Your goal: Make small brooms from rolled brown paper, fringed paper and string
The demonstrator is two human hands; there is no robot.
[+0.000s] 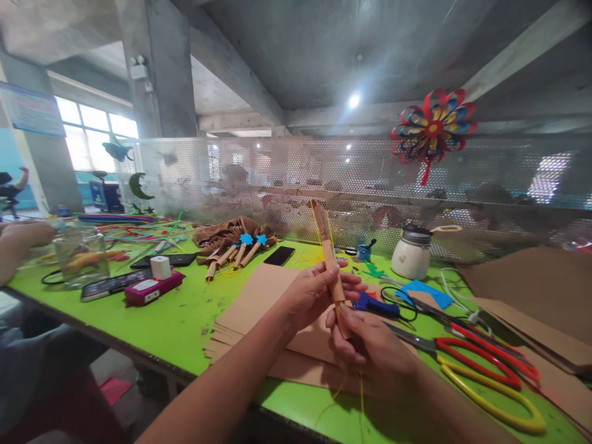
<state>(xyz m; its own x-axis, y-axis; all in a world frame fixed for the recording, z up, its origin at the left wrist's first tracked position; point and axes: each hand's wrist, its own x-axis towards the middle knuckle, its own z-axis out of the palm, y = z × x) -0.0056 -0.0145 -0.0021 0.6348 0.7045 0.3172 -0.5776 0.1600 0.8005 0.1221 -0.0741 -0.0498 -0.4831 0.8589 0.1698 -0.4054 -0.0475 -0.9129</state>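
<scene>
Both my hands are closed on a slim roll of brown paper (327, 250), tilted above the table. My left hand (317, 290) wraps its middle, with some fingers behind it. Lower down, my right hand (365, 339) pinches the bottom end. Yellow string (330, 222) runs along the roll's upper part, and loose strands hang below my right hand. Under my hands lies a stack of brown paper sheets (268, 296). To the right are a blue-handled tool (374, 305) and scissors with red and yellow handles (476, 357).
Finished-looking brown paper pieces with blue stars (246, 239) lie back left on the green table (185, 333). A phone (279, 256), a purple power strip (155, 288), a glass jar (82, 259) and a white jug (411, 253) stand around. A co-worker's arm (23, 240) is at left.
</scene>
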